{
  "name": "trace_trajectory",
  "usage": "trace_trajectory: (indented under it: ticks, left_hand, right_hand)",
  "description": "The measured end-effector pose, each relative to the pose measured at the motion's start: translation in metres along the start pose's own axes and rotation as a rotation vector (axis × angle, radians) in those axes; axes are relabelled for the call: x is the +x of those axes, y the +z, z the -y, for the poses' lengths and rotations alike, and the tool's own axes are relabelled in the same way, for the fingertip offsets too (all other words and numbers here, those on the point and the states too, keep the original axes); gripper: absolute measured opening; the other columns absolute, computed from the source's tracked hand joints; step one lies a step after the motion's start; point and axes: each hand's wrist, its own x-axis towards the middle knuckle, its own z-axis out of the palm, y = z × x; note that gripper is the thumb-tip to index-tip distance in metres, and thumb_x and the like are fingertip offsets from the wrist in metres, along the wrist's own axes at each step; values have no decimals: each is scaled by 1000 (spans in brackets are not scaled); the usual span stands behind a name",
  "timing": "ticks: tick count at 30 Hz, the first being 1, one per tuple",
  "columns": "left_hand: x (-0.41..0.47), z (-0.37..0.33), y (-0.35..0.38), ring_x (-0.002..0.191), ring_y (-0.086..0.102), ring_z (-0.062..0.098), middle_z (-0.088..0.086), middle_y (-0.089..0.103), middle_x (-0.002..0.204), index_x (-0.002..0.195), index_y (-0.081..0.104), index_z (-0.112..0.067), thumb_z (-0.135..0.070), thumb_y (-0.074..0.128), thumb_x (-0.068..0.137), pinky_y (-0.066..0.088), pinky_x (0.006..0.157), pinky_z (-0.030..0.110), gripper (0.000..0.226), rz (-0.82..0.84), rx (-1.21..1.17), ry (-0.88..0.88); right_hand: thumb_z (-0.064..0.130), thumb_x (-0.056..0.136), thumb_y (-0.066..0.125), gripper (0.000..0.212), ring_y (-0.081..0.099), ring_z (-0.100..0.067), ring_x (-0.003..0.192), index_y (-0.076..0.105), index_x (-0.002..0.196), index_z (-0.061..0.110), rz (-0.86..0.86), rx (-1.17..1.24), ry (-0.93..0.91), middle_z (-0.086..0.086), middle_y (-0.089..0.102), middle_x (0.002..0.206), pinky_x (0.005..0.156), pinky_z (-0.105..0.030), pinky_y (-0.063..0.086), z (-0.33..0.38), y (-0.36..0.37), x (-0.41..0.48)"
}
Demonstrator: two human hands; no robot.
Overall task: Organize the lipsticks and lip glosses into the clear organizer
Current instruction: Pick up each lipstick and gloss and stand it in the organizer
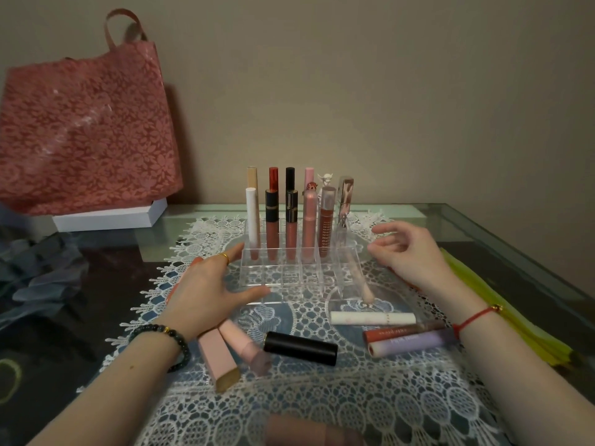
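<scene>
The clear organizer (289, 281) stands on the lace mat, its back rows filled with several upright lipsticks and glosses (291, 217). A pale tube (362, 281) lies slanted in its right front compartment. My left hand (209, 288) rests open against the organizer's left front corner, holding nothing. My right hand (409, 249) hovers open just right of it, fingers loosely bent. Loose on the mat lie a black lipstick (301, 348), two pink tubes (235, 352), a white tube (372, 318), a red gloss (402, 331) and a purple gloss (412, 344).
A pink floral tote bag (87, 123) stands on a white box (109, 217) at the back left. Grey fabric (42, 272) lies left, a yellow pouch (502, 313) along the right edge. Another brownish tube (309, 431) lies blurred at the near edge.
</scene>
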Motion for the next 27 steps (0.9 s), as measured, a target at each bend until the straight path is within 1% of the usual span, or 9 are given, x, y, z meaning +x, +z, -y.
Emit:
trace_trajectory:
  ticks: [3,7,9,12,15,17,21,24,27]
  left_hand:
    - [0,1,0,76,60,15,5,62,114,139,29,-29,-78,48,47,52,74,35,105,-15,-12,13]
    - [0,2,2,63,51,6,-3,58,124,138,30,-30,-79,48,48,48,63,27,104,-19,-3,23]
    - [1,4,2,63,50,8,-3,58,124,138,30,-31,-80,48,49,50,65,31,103,-17,0,21]
    - [1,5,2,75,53,13,-3,56,126,138,30,-31,-80,49,48,51,75,36,104,-20,-10,10]
    - [2,6,4,99,55,16,-4,55,128,139,29,-31,-79,50,48,49,85,38,104,-24,-19,7]
    - [2,5,4,105,53,17,-6,53,130,139,29,-31,-78,51,50,48,88,39,103,-24,-20,13]
    - [1,6,4,106,52,17,-2,58,123,138,29,-33,-79,50,48,48,86,38,104,-26,-40,12]
    - [1,5,3,96,55,13,-6,56,126,138,29,-33,-79,50,48,49,80,33,104,-29,-52,17]
    - [2,5,4,105,52,16,-7,55,127,139,29,-33,-78,51,49,48,85,36,103,-34,-47,25]
  right_hand:
    - [16,81,65,29,59,-6,75,58,109,19,30,-69,14,6,63,87,53,-10,41,-7,4,-5]
    - [14,82,63,30,58,-5,81,58,111,16,87,-78,44,5,61,93,63,-16,49,-10,12,-8]
    - [14,83,62,29,56,-1,81,58,111,17,115,-114,31,7,60,93,58,-11,48,-11,17,-9]
    - [15,84,60,24,58,-1,77,59,108,19,149,-136,37,10,60,89,53,-9,48,-12,20,-11]
    - [14,83,62,23,58,-2,79,61,106,18,161,-140,41,10,61,86,53,-7,45,-15,21,-10]
    - [13,83,63,25,57,0,77,62,107,15,171,-126,55,8,62,89,52,-4,42,-16,21,-10]
    - [11,81,64,28,61,-7,76,61,109,15,195,-111,94,2,63,95,57,-16,52,-15,19,-8]
    - [7,82,63,24,59,-9,56,62,104,16,228,-76,132,-5,66,85,48,-20,49,-13,18,-8]
    - [7,83,61,19,52,-8,42,64,100,16,256,-96,128,-6,68,73,37,-16,40,-12,16,-10]
